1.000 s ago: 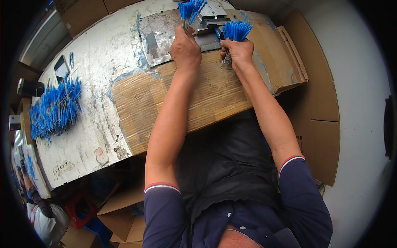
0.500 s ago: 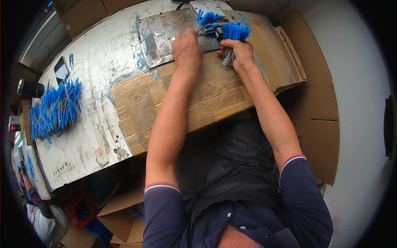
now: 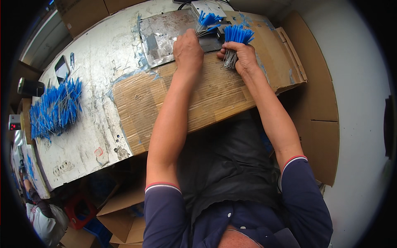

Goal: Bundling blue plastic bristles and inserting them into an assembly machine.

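Observation:
My left hand is closed around a small bunch of thin blue-topped wire brushes, whose tops fan out beyond my fingers over the metal plate. To its right, my right hand grips a thicker bundle of blue-topped wire brushes. The blue ends of this bundle point away from me, and its bare wire ends hang below my fingers above the cardboard. Behind and between the two bunches stands a small dark metal block, partly hidden.
Flattened cardboard covers the near table edge. A large heap of similar blue-topped wires lies at left, near a phone and a black cylinder. Cardboard boxes stand at right. Another person's arm shows at far left.
My right hand and its bundle have shifted slightly right and toward me, away from the metal block. My left hand has barely moved and keeps its bunch.

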{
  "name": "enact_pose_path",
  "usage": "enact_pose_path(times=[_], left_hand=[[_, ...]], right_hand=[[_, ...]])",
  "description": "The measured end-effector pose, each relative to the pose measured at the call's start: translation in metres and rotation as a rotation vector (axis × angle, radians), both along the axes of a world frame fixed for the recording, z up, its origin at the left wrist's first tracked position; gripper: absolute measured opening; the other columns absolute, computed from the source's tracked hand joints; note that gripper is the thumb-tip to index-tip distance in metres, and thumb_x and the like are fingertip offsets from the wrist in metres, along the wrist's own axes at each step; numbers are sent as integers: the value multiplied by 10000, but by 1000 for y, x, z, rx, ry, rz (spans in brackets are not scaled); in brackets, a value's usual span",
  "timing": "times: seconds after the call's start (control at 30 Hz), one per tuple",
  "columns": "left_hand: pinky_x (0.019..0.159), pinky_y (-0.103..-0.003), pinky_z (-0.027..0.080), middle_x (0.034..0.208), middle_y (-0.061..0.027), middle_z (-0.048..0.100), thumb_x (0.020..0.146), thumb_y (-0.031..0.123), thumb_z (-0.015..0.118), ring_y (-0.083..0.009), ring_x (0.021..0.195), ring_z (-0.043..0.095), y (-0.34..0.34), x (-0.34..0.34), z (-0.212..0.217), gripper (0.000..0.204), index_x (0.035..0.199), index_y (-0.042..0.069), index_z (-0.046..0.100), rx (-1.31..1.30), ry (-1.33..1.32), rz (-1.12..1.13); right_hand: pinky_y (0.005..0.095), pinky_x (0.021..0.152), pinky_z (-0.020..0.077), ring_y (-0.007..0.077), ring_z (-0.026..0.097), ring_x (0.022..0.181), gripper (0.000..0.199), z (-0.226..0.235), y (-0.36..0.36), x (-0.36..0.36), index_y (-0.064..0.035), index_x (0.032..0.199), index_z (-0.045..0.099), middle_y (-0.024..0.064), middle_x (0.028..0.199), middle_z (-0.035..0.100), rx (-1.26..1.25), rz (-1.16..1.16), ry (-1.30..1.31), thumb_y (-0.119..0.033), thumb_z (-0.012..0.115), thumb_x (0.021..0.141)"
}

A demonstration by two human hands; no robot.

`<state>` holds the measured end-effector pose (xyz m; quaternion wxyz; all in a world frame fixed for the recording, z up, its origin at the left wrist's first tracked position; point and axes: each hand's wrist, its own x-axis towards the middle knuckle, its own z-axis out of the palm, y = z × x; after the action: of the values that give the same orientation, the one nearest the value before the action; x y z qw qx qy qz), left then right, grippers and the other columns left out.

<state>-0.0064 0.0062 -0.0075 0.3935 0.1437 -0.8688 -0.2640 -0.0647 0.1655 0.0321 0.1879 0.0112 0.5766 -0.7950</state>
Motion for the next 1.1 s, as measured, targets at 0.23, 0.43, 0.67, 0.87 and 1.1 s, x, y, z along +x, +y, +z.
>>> enact_pose_path(times=[0.23,0.43,0.67,0.87,1.1], left_hand=[[737,-487,484,815,-176,650,862,47,567,-377,822,622,-1,0,-2,68,923,38,595,-36,17,-34],[773,-468,486,887,-160,659,839,-2,541,-364,886,620,-1,2,-2,146,962,36,611,-124,-17,-26],[749,-481,501,889,-163,668,931,83,549,-379,855,653,-4,-2,-3,111,1021,35,590,98,70,67],[680,-451,510,846,-152,708,993,175,565,-375,770,677,5,-3,6,132,1001,57,623,396,83,-153],[670,-441,509,850,-157,703,981,158,582,-362,754,677,6,-2,3,110,989,63,637,380,180,-192]], right_hand=[[387,597,650,239,678,643,120,0,-3,-3,74,825,642,152,765,656,115,-71,-19,84,736,752],[372,493,612,246,662,555,118,4,-4,0,76,766,630,154,704,645,175,12,-1,90,743,735],[381,492,611,248,663,549,109,4,-9,-2,83,772,636,158,686,645,209,32,-19,61,741,752],[390,535,622,255,689,594,92,12,-18,15,81,824,658,160,734,672,214,214,-59,44,730,781],[387,557,630,263,709,633,116,7,-18,25,83,883,660,160,786,694,113,257,-2,41,726,797]])
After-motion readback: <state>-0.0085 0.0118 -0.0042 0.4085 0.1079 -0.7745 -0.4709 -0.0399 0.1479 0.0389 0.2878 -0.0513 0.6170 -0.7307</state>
